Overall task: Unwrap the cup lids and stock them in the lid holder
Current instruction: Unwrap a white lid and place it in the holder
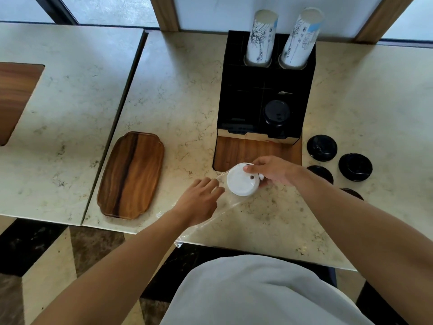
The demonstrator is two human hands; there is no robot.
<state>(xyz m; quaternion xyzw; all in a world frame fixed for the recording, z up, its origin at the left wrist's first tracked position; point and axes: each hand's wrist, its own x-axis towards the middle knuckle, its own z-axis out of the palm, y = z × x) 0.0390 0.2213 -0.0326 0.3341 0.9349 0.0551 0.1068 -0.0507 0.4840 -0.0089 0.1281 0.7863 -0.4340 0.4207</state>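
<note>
**White lids half out of their sleeve**

The right hand [273, 171] grips a short stack of round white plastic cup lids [243, 182] by the rim, fingers curled over its far edge, on the pale marble counter [178, 95] just in front of the black lid holder [246, 106] at twelve o'clock. The left hand [199, 202], at eight o'clock from the stack, lies with fingers loosely spread on the clear plastic wrap [225, 205], which trails toward the counter edge.

The lids look light, thin and stiff enough to lift by the rim, though a hard squeeze could probably dent them. The film looks limp and slippery, so pinning it flat seems wise.

The printed paper cup stacks [261, 37] carry drawings and marks too small to read; no brand is legible.
</note>
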